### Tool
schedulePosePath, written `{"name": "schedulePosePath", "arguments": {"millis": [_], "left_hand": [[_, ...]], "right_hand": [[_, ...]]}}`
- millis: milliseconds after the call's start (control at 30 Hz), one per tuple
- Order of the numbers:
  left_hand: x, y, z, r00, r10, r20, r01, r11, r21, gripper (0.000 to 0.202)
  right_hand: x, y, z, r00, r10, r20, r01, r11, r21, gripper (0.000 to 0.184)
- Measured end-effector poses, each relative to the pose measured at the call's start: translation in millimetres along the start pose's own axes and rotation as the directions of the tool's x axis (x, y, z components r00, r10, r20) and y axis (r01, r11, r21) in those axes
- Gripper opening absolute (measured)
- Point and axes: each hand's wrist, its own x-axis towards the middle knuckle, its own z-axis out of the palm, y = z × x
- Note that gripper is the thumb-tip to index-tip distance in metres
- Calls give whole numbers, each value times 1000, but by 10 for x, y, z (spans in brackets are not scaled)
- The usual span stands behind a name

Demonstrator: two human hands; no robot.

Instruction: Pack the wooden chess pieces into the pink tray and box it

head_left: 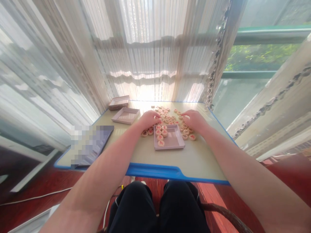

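Observation:
Many round wooden Chinese chess pieces (162,113) with red or dark characters lie spread over the table. In front of them stands a shallow pale pink box (173,147), several red-marked pieces (159,137) set in its left part. My left hand (150,118) hovers over the pieces at the box's upper left corner, thumb and fingers apart. On the right, my right hand (192,118) reaches in among the pieces beyond the box, fingers stretched toward the left and apart from the thumb. Neither hand clearly holds a piece; some pieces are hidden beneath them.
Another shallow pink box (126,116) sits at the back left, near a stack of similar boxes (119,102). A dark, partly pixelated flat object (103,142) lies at the table's left. The table (145,155) has a blue rim; sheer curtains (150,58) hang behind it.

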Motion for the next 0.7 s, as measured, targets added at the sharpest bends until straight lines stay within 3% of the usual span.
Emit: {"name": "schedulePosePath", "arguments": {"millis": [100, 167, 233, 367, 467, 700], "left_hand": [[-2, 22, 3, 1000, -5, -30, 6, 999, 32, 24], [2, 15, 11, 999, 0, -41, 2, 999, 42, 23], [5, -13, 8, 997, -22, -71, 25, 999, 40, 25], [-11, -93, -32, 987, -100, -123, 99, 995, -19, 33], [-38, -111, -59, 990, -117, -83, 114, 993, -45, 32], [-49, -47, -65, 997, 40, 59, -35, 997, -72, 24]], "right_hand": [[-33, -134, 9, 954, -289, 74, 287, 957, 39, 32], [-50, -196, -2, 908, -386, 160, 382, 922, 56, 34], [-57, -209, -19, 905, -379, 195, 379, 925, 38, 37], [-49, -132, -30, 949, -270, 162, 279, 959, -39, 34], [-43, -86, -11, 953, -267, 142, 277, 960, -50, 32], [-23, -93, -44, 943, -257, 212, 265, 964, -5, 28]]}}
